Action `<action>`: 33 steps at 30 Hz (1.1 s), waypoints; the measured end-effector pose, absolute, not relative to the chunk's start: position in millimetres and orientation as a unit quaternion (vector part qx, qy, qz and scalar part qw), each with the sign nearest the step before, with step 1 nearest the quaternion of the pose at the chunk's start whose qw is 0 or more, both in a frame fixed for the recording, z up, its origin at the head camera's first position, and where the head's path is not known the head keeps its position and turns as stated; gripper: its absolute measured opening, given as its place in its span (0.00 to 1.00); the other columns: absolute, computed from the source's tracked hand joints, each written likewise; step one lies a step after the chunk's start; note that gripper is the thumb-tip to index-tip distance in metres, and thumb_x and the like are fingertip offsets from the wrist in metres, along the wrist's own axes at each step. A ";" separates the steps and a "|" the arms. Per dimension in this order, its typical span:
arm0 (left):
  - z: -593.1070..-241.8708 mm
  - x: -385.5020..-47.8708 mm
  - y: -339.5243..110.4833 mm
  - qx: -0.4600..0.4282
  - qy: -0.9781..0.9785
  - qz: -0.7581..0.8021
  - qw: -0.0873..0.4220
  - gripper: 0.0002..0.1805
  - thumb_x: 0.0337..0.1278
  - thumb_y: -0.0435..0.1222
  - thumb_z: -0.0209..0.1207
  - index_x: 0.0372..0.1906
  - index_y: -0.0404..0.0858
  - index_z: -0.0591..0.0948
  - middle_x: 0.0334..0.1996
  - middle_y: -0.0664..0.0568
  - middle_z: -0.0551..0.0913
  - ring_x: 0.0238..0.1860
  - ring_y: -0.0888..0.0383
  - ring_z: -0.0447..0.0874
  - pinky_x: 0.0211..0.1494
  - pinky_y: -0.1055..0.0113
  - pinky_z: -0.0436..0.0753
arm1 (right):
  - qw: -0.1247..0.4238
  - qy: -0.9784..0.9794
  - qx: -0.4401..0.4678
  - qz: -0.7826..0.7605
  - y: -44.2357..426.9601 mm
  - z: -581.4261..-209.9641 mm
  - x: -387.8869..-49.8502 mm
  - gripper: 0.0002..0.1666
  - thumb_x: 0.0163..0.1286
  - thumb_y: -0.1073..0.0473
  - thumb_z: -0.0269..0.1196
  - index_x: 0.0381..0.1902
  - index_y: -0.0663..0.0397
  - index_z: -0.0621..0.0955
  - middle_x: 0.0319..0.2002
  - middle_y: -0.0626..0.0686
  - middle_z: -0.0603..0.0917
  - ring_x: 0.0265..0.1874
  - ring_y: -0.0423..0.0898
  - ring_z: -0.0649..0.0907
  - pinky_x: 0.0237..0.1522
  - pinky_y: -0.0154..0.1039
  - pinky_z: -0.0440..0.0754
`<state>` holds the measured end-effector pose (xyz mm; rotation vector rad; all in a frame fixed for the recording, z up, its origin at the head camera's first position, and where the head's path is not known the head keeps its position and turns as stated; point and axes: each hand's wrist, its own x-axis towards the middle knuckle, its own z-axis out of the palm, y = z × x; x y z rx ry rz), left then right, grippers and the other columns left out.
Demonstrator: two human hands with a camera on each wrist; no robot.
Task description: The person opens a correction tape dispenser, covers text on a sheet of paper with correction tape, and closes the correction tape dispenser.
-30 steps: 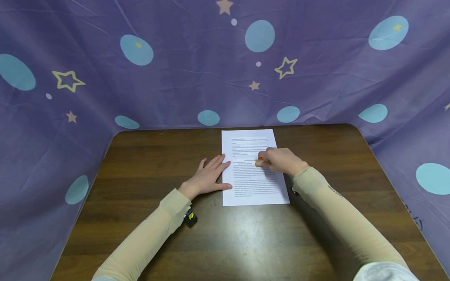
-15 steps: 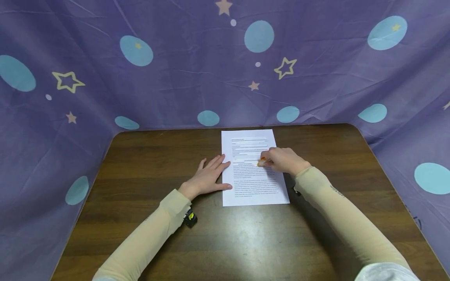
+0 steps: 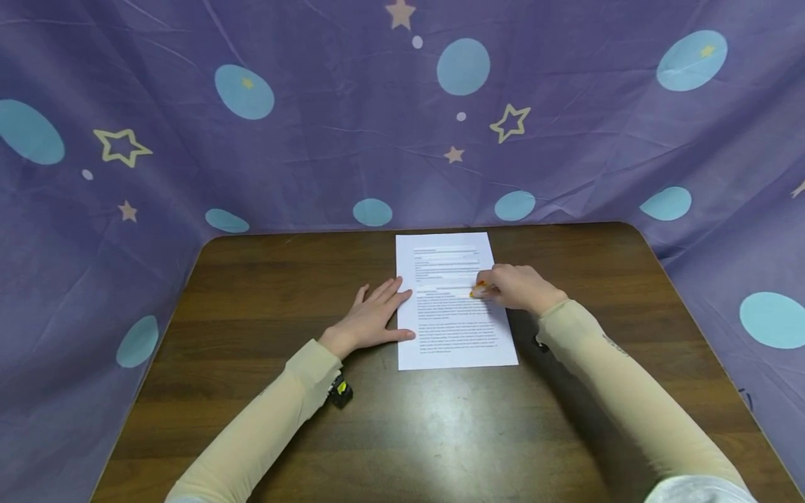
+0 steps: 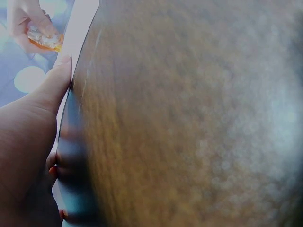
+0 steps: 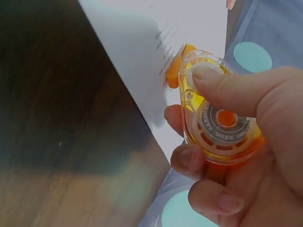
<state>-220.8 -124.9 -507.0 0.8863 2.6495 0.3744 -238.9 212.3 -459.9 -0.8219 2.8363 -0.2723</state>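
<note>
On the far part of the brown table (image 3: 283, 279) there lies a printed sheet (image 3: 458, 359). The left hand (image 3: 370, 321), with fingers spread, rests at the left edge of it. The right hand (image 3: 520, 288) pinches an orange tape dispenser (image 5: 220, 131) at the right side of the sheet; whether its tip touches, I cannot tell.

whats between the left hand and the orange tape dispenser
Only a stretch of the printed paper lies between the left hand and the tape dispenser, as the head view shows.
</note>
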 end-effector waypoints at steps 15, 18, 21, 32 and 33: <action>-501.7 -221.2 -122.8 0.313 0.927 0.137 0.154 0.52 0.66 0.66 0.59 0.84 0.44 0.57 0.85 0.45 0.45 0.85 0.48 0.41 0.79 0.34 0.41 | 0.082 0.959 -0.260 -0.082 231.4 -458.5 -237.2 0.12 0.68 0.66 0.67 0.47 0.49 0.87 0.32 0.50 0.83 0.32 0.48 0.82 0.30 0.50 0.80; -502.6 -221.8 -122.5 0.312 0.927 0.134 0.159 0.52 0.66 0.67 0.58 0.84 0.44 0.56 0.85 0.45 0.44 0.85 0.48 0.40 0.80 0.35 0.41 | 0.083 0.960 -0.254 -0.084 234.8 -458.8 -236.3 0.12 0.68 0.67 0.67 0.47 0.49 0.87 0.32 0.50 0.82 0.31 0.49 0.81 0.30 0.50 0.80; -504.2 -222.0 -122.8 0.309 0.928 0.132 0.161 0.52 0.66 0.68 0.57 0.85 0.45 0.56 0.85 0.46 0.43 0.85 0.49 0.39 0.80 0.35 0.40 | 0.084 0.961 -0.249 -0.085 237.2 -459.5 -235.9 0.12 0.69 0.66 0.67 0.47 0.49 0.87 0.33 0.50 0.83 0.32 0.49 0.82 0.30 0.50 0.80; -503.8 -219.8 -123.8 0.306 0.928 0.128 0.167 0.53 0.66 0.68 0.57 0.85 0.45 0.56 0.85 0.47 0.43 0.85 0.49 0.38 0.80 0.35 0.40 | 0.096 0.963 -0.236 -0.094 240.8 -461.8 -235.5 0.10 0.70 0.64 0.67 0.46 0.46 0.88 0.31 0.48 0.81 0.30 0.46 0.79 0.28 0.49 0.79; -504.0 -219.3 -123.9 0.307 0.928 0.131 0.165 0.52 0.66 0.68 0.58 0.84 0.44 0.56 0.85 0.46 0.44 0.85 0.48 0.39 0.80 0.35 0.40 | 0.096 0.963 -0.234 -0.093 240.3 -461.8 -235.2 0.10 0.70 0.64 0.67 0.46 0.45 0.88 0.31 0.48 0.81 0.30 0.46 0.79 0.28 0.49 0.79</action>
